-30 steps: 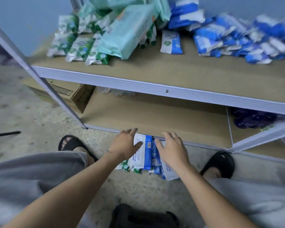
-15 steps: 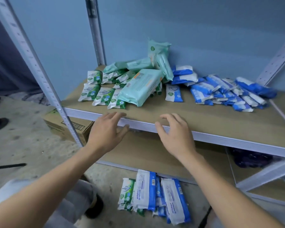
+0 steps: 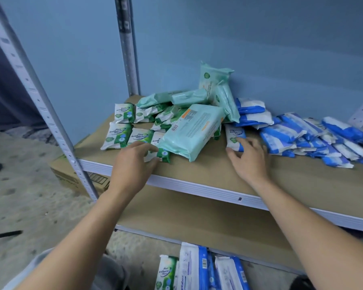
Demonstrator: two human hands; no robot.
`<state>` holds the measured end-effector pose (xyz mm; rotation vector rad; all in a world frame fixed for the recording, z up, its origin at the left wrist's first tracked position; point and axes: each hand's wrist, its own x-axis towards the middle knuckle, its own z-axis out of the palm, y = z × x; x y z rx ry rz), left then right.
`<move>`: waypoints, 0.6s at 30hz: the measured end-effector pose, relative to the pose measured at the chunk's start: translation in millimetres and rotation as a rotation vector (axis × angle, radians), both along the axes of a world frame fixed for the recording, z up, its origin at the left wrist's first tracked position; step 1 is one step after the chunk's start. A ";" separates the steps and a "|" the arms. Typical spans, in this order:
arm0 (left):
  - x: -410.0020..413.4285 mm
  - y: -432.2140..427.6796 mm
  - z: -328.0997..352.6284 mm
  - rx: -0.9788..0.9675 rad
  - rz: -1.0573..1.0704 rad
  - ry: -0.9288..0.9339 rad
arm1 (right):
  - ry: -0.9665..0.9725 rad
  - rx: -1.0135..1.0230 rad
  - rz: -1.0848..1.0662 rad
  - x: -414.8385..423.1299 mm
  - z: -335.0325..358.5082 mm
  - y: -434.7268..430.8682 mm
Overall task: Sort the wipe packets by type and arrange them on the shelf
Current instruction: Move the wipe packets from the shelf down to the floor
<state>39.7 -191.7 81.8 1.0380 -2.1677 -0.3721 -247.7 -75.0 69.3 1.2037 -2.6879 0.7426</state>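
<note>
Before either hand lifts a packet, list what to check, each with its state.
1. Left hand reaches small green packet: ok, touching.
2. Left hand's grip closed: cannot tell.
3. Right hand on small blue packet: ok, fingertips touching.
4. Large mint pack clear of that green packet: not ok, overlaps it.
5. Floor packets shelved: not ok.

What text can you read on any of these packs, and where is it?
"Pine Antibacterial Wipes": green shelf packet; green floor packet.
"Antibacterial Wipes": small blue packet, top line blurred.
Too blurred: print on large teal pack.
Too small: label on cardboard box.
</note>
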 end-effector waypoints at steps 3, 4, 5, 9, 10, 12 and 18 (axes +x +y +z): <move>-3.3 -9.9 2.8 0.022 0.001 -0.015 | 0.046 0.061 0.020 -3.2 -4.2 -3.3; -4.4 -11.2 4.6 0.042 0.006 -0.016 | 0.049 0.067 0.017 -4.3 -4.5 -3.8; -5.0 -12.2 5.9 0.065 0.012 -0.013 | 0.055 0.069 0.011 -5.2 -4.2 -5.0; -1.8 -13.4 10.7 0.152 0.015 -0.005 | 0.090 0.012 0.010 -11.0 -3.6 -12.7; -0.3 -13.8 11.5 0.174 0.002 -0.008 | 0.098 -0.013 0.020 -12.5 -4.3 -14.1; 2.3 -14.8 12.7 0.214 -0.020 -0.008 | 0.109 -0.035 0.032 -14.5 -5.8 -15.6; 8.2 -11.3 14.7 0.300 0.000 0.068 | 0.123 -0.034 0.033 -13.4 -6.9 -16.4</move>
